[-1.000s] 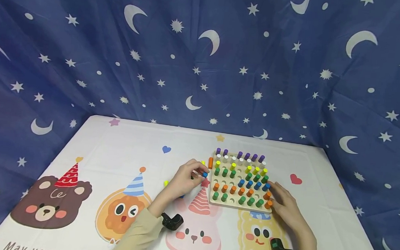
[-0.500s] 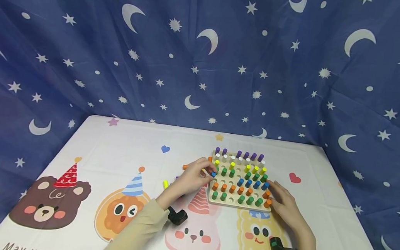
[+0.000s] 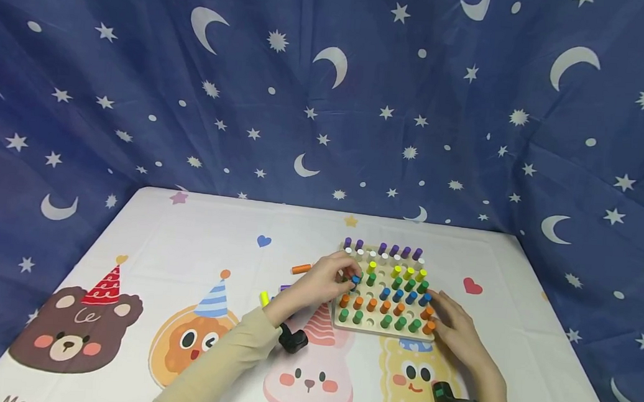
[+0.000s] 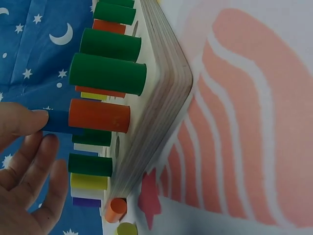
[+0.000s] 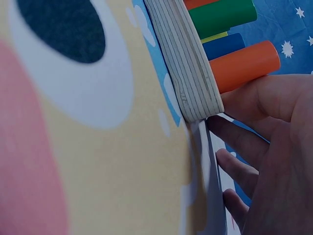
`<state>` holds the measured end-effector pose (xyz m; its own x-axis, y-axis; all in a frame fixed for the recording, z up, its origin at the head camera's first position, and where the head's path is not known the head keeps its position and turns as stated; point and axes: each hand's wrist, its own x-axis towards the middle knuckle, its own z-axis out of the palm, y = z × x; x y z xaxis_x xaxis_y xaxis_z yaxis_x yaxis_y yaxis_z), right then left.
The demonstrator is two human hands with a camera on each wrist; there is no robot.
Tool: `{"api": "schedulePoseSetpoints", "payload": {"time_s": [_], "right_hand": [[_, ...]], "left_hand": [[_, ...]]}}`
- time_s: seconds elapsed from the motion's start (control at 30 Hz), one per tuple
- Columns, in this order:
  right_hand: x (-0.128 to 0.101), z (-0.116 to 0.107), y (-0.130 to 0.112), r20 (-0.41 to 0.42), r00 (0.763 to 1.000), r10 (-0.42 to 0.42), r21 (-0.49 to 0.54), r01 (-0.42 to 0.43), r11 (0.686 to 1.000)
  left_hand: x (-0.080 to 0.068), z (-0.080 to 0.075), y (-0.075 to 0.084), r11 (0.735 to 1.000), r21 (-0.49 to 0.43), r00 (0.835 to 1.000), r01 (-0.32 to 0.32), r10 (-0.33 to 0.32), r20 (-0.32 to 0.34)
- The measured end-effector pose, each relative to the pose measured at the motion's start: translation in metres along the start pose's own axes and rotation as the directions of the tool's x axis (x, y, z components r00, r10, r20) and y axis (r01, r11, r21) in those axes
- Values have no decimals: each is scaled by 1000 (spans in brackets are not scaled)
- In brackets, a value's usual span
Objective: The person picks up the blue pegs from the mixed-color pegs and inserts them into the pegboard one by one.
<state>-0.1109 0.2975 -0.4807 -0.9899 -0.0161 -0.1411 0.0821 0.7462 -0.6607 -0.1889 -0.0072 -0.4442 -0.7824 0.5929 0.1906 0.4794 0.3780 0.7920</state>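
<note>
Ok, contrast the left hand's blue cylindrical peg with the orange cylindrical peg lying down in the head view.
The left hand pinches the blue peg over the pale wooden pegboard; the orange peg lies on the white tablecloth. The blue peg is roughly upright, the orange peg flat. Both are cylinders.

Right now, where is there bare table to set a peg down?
Free: tablecloth between the printed blue heart and brown bear; also around the red heart, past the right hand. Crowded: left of the pegboard, with the left hand, loose orange peg and yellow peg.
</note>
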Motion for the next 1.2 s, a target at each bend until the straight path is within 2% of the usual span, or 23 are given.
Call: {"api": "schedulePoseSetpoints", "payload": {"time_s": [0.13,0.27,0.47,0.67,1.2], "right_hand": [[0,0,0,2,1000,2,-1,-2,1000],[0,0,0,3,1000,9,2,-9,1000],[0,1,0,2,1000,7,-6,-7,1000],[0,1,0,-3,1000,8,-16,-8,1000],[-1,1,0,0,1000,13,-10,-13,1000]], "left_hand": [[7,0,3,999,38,1000,-1,0,27],[13,-1,7,996,87,997,-32,26,71],[20,1,10,978,202,990,-56,28,138],[26,5,11,968,234,980,-88,42,197],[35,12,9,940,312,971,-137,65,230]]}}
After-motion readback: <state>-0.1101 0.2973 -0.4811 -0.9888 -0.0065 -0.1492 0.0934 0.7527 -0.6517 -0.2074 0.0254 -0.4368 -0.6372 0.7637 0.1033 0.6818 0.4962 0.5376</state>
